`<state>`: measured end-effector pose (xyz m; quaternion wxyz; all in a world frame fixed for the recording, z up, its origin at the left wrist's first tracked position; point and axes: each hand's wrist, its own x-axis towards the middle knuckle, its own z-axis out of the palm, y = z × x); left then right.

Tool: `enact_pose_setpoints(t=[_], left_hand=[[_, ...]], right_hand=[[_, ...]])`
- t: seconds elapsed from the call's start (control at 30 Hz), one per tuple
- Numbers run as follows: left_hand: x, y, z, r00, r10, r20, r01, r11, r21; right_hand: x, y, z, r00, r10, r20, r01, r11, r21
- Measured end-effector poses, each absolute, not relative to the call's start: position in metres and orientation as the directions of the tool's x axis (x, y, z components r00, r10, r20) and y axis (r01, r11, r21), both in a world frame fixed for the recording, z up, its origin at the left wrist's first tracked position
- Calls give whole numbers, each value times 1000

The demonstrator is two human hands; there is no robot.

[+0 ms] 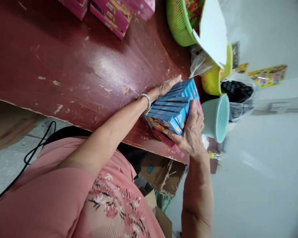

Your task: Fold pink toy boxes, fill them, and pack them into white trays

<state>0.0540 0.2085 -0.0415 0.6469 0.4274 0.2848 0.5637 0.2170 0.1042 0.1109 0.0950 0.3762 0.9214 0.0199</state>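
Note:
A row of thin blue boxes (173, 104), packed side by side, lies on the red table, with some boxes sticking out further than others. My left hand (167, 86), a beaded bracelet at its wrist, lies with extended fingers along the far side of the row and bears against it. Around the near right corner curls my right hand (194, 130), its thumb on the near face and its fingers over the right end. Between them the two hands hold the row. A pink cardboard strip (169, 142) shows beside the boxes, partly hidden.
Pink boxes (111, 16) stand at the table's (72, 62) far end. Along the wall are a green basket (181, 29) under a white sheet (213, 29), a yellow container (212, 79) and a pale green tub (217, 117). Cartons (161, 173) sit below the edge.

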Motion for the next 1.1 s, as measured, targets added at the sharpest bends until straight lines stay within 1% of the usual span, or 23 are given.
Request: enact_pose_setpoints(t=[0.1, 0.17, 0.3, 0.37, 0.47, 0.5, 0.57, 0.67, 0.73, 0.83, 0.93, 1.1], left_hand=[[52, 201, -35, 159, 987, 38, -672, 80, 736], [51, 197, -32, 159, 987, 38, -707, 87, 702], [50, 197, -29, 177, 984, 35, -704, 102, 703], [49, 197, -30, 141, 990, 8, -704, 94, 704], [37, 195, -36, 42, 998, -37, -646, 55, 761], [30, 192, -39, 38, 999, -40, -611, 54, 790], [14, 183, -47, 133, 991, 1, -544, 72, 836], [-8, 166, -56, 364, 919, 148, -507, 63, 860], [-16, 157, -57, 421, 887, 189, -509, 58, 859], [-22, 149, -53, 443, 885, 143, -489, 105, 866], [-25, 146, -47, 478, 869, 128, -475, 133, 870], [-28, 146, -42, 521, 848, 99, -436, 165, 884]], right_hand=[[218, 105, 111, -689, 704, -171, 697, 709, 109], [217, 104, 111, -681, 716, -150, 704, 698, 133], [216, 101, 110, -687, 712, -145, 694, 702, 158], [216, 100, 110, -692, 710, -134, 692, 704, 161], [217, 100, 110, -709, 699, -98, 686, 715, 134], [217, 101, 111, -725, 682, -96, 672, 731, 119], [218, 103, 111, -757, 643, -111, 636, 766, 95], [219, 107, 110, -775, 619, -123, 615, 785, 78], [219, 109, 108, -779, 616, -115, 613, 787, 64], [221, 112, 104, -807, 585, -76, 585, 811, 33], [223, 114, 102, -828, 559, -45, 560, 829, 2], [224, 115, 101, -831, 555, -26, 556, 831, -26]])
